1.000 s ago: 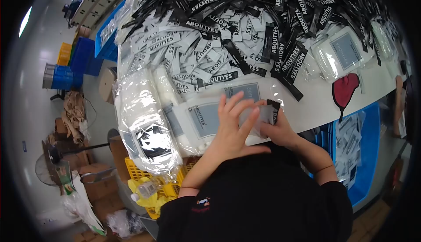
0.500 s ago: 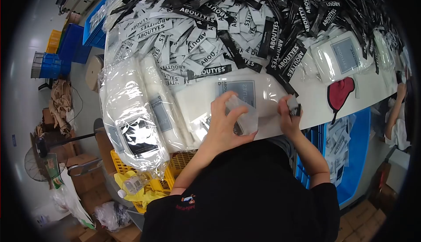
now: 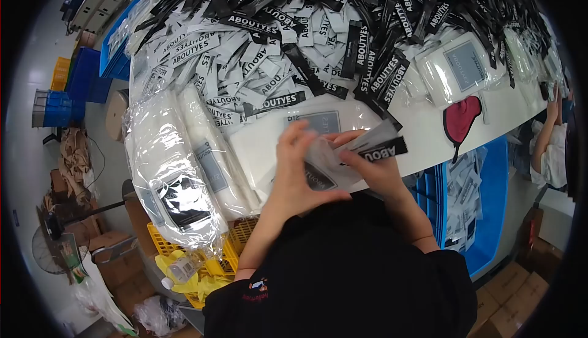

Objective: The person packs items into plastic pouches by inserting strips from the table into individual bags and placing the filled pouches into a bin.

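Observation:
My left hand (image 3: 291, 175) curls round a frosted clear plastic bag (image 3: 320, 177) with a dark printed label; its fingertips are smeared by motion. Close beside it, at the bag's mouth, my right hand (image 3: 381, 174) grips a black ABOUTYES sachet (image 3: 395, 147) together with a white sachet (image 3: 378, 132). How far the fingers reach into the bag is hidden. Under and behind both hands lies a spread of flat frosted bags (image 3: 355, 113) with grey labels.
Black sachets (image 3: 376, 62) and white sachets (image 3: 245, 62) heap across the table's back. Wrapped bag bundles (image 3: 165, 148) lie left. A red pouch-like item (image 3: 463, 117) sits right, above a blue bin (image 3: 490, 227). A yellow crate (image 3: 229, 258) stands below left. Another person's arm (image 3: 542, 139) shows far right.
My right hand has moved left to the bag, bringing the sachets beside my left hand. The bag has tilted, and its dark label shows more. The whole view has shifted slightly.

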Demonstrator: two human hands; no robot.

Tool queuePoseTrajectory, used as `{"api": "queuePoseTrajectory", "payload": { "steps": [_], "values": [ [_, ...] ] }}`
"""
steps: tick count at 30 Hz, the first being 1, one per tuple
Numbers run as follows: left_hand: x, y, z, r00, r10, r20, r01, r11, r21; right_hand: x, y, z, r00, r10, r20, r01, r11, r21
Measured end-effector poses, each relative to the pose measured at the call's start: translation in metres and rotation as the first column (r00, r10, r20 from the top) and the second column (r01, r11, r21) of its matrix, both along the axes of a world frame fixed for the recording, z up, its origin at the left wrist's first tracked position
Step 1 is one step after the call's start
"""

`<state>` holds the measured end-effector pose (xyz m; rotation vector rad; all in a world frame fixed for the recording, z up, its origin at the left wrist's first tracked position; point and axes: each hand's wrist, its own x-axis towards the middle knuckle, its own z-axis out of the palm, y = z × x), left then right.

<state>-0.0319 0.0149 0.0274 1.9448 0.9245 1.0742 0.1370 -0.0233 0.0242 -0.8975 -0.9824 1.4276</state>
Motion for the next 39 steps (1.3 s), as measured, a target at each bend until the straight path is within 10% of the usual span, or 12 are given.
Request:
{"api": "queuePoseTrajectory", "payload": {
  "steps": [4, 8, 19, 25, 31, 39],
  "values": [
    [-0.029, 0.016, 0.007, 0.944, -0.191, -0.268, 0.047, 0.883, -0.467, -0.003, 0.004, 0.003, 0.991, -0.033, 0.127, 0.019, 0.994, 0.111],
    [-0.019, 0.010, 0.009, 0.983, -0.098, -0.154, 0.045, 0.949, -0.313, 0.012, 0.000, 0.010, 0.910, -0.403, 0.097, 0.393, 0.913, 0.106],
    [-0.016, 0.013, 0.019, 0.956, -0.217, -0.197, 0.138, 0.926, -0.352, 0.034, -0.006, 0.002, 0.792, 0.092, 0.603, -0.166, 0.984, 0.069],
    [-0.004, 0.006, 0.015, 0.928, -0.323, -0.187, 0.277, 0.932, -0.235, 0.062, 0.015, 0.013, 0.573, 0.660, 0.486, -0.623, 0.736, -0.265],
    [0.002, 0.008, 0.013, 0.930, -0.305, -0.205, 0.280, 0.950, -0.139, 0.028, 0.001, 0.004, 0.821, 0.447, 0.355, -0.343, 0.884, -0.319],
    [0.002, 0.014, 0.015, 0.923, -0.325, -0.206, 0.269, 0.928, -0.258, 0.056, -0.003, 0.002, 0.869, 0.473, 0.144, -0.388, 0.833, -0.393]
  ]
}}
